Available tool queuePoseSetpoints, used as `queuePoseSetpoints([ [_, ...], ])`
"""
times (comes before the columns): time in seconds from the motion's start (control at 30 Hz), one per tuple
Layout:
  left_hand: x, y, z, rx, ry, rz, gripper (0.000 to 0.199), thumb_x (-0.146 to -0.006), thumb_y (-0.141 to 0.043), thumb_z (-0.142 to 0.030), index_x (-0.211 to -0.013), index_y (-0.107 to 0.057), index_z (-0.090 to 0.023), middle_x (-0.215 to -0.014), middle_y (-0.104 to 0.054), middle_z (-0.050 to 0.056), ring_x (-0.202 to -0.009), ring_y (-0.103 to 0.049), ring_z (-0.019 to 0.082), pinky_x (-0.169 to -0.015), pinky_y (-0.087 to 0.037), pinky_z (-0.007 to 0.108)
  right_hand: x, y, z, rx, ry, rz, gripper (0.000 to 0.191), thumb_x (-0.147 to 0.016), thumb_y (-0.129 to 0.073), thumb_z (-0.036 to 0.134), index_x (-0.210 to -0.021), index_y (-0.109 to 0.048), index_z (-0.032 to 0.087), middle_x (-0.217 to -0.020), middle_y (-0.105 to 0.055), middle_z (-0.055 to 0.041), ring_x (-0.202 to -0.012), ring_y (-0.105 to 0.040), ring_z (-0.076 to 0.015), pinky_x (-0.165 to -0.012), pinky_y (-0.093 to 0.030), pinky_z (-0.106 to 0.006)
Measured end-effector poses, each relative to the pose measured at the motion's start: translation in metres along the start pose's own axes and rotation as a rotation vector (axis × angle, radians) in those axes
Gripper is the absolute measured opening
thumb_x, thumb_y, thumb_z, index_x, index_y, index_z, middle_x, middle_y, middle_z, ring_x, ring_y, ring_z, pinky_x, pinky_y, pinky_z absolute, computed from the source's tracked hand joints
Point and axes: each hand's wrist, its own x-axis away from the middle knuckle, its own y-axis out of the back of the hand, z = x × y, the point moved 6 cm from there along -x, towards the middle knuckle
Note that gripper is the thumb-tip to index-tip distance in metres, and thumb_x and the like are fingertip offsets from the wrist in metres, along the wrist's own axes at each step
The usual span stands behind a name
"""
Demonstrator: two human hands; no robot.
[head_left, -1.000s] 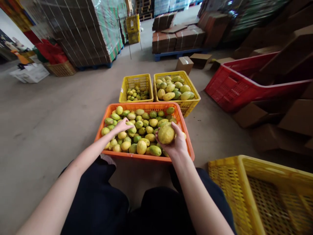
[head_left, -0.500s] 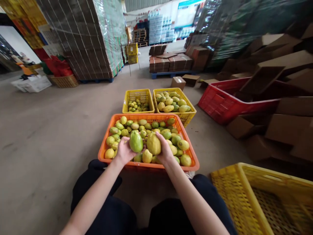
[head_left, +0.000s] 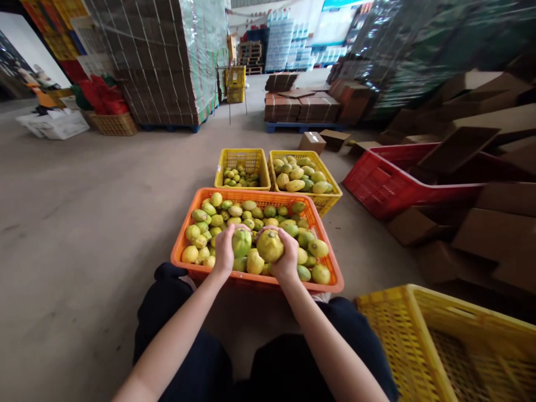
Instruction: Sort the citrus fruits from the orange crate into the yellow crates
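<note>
Over a wide orange crate (head_left: 247, 277) of papayas, each of my hands grips one fruit. My left hand (head_left: 224, 250) is wrapped round a green papaya (head_left: 242, 243) from its left side. A yellower, ribbed papaya (head_left: 270, 247) sits in my right hand (head_left: 288, 255), its end turned up toward me. The two fruits are close side by side, with a small gap between them. Under and around them lie many loose papayas (head_left: 320, 248), green to yellow. Some fingertips are hidden behind the fruit.
Beyond the orange crate stand two yellow crates, a left one (head_left: 242, 188) with smaller fruit and a right one (head_left: 329, 202) with larger papayas. Another yellow crate (head_left: 397, 318) is by my right leg. A red crate (head_left: 377, 184) and cardboard boxes (head_left: 502, 229) lie to the right.
Both hands have tilted their papayas so the ends face up toward me. My left hand has turned and moved slightly right. The camera view has shifted a little.
</note>
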Motion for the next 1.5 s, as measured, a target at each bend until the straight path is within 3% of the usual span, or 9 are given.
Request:
queuePoseSetpoints([
  [0.2,0.014,-0.007,-0.013,-0.121,-0.245,0.081,0.048,-0.094,-0.048,-0.056,-0.074,-0.074,-0.02,-0.084,-0.076,0.007,-0.085,-0.069,0.025,-0.081,-0.052,0.035,0.012,-0.004,0.022,0.169,0.139,0.043,0.02,-0.074,-0.069,0.041,-0.064,-0.074,0.024,-0.076,-0.076,-0.0013,-0.078,-0.069,-0.022,-0.082,-0.054,-0.033],
  [0.4,0.017,-0.004,-0.03,-0.18,-0.475,0.183,0.049,-0.097,-0.046,-0.054,-0.077,-0.077,-0.022,-0.081,-0.075,0.007,-0.082,-0.068,0.025,-0.079,-0.051,0.037,0.016,-0.007,0.031,0.128,0.068,0.073,0.013,-0.065,-0.076,0.034,-0.058,-0.07,0.025,-0.07,-0.073,-0.0018,-0.078,-0.068,-0.0236,-0.082,-0.054,-0.035],
  [0.57,0.021,-0.004,-0.034,-0.202,-0.531,0.19,0.048,-0.098,-0.045,-0.051,-0.079,-0.078,-0.023,-0.082,-0.075,0.007,-0.081,-0.067,0.025,-0.079,-0.05,0.038,0.016,-0.006,0.03,0.101,0.032,0.067,0.012,-0.061,-0.077,0.032,-0.057,-0.067,0.026,-0.068,-0.072,-0.0013,-0.082,-0.069,-0.0257,-0.082,-0.055,-0.037],
  [0.83,0.018,-0.003,-0.032,-0.23,-0.467,0.173,0.053,-0.096,-0.045,-0.06,-0.076,-0.077,-0.022,-0.082,-0.075,0.009,-0.082,-0.067,0.026,-0.081,-0.05,0.04,0.014,-0.006,0.026,0.111,0.037,0.064,0.009,-0.063,-0.075,0.034,-0.063,-0.074,0.026,-0.073,-0.073,-0.0024,-0.08,-0.069,-0.0253,-0.084,-0.057,-0.039],
  [1.07,0.017,-0.004,-0.036,-0.276,-0.474,0.158,0.047,-0.099,-0.044,-0.051,-0.08,-0.077,-0.023,-0.088,-0.076,0.008,-0.089,-0.068,0.025,-0.084,-0.05,0.039,0.012,-0.006,0.02,0.092,0.061,-0.003,0.006,-0.067,-0.072,0.029,-0.061,-0.073,0.026,-0.076,-0.076,-0.0003,-0.081,-0.069,-0.0238,-0.083,-0.057,-0.037],
  [1.23,0.017,-0.003,-0.04,-0.377,-0.475,0.119,0.041,-0.1,-0.045,-0.042,-0.08,-0.076,-0.023,-0.089,-0.074,0.008,-0.089,-0.067,0.024,-0.083,-0.05,0.037,0.008,-0.008,0.008,0.138,0.069,0.0,0.022,-0.073,-0.065,0.04,-0.068,-0.076,0.023,-0.074,-0.075,-0.0016,-0.078,-0.069,-0.0223,-0.08,-0.056,-0.034],
  [1.33,0.015,-0.003,-0.039,-0.423,-0.44,0.104,0.03,-0.097,-0.051,-0.035,-0.081,-0.074,-0.023,-0.089,-0.072,0.008,-0.088,-0.067,0.023,-0.084,-0.05,0.037,0.007,-0.003,-0.003,0.115,0.024,-0.055,0.017,-0.072,-0.068,0.038,-0.067,-0.073,0.023,-0.075,-0.075,0.0001,-0.081,-0.069,-0.0207,-0.081,-0.056,-0.032],
  [1.43,0.011,-0.003,-0.03,-0.426,-0.351,0.101,0.012,-0.085,-0.069,-0.033,-0.082,-0.073,-0.023,-0.092,-0.07,0.007,-0.092,-0.065,0.023,-0.089,-0.05,0.037,0.004,0.004,-0.018,0.042,-0.108,-0.126,0.021,-0.07,-0.074,0.043,-0.07,-0.07,0.023,-0.075,-0.074,0.0016,-0.084,-0.071,-0.0205,-0.081,-0.058,-0.031],
  [1.5,0.006,0.0,-0.019,-0.364,-0.23,0.05,0.018,-0.073,-0.081,-0.033,-0.085,-0.071,-0.023,-0.098,-0.068,0.006,-0.097,-0.064,0.023,-0.094,-0.049,0.037,0.002,0.006,-0.03,-0.043,-0.236,-0.15,0.03,-0.07,-0.075,0.051,-0.078,-0.071,0.022,-0.075,-0.074,0.0021,-0.083,-0.073,-0.0213,-0.079,-0.061,-0.031],
])
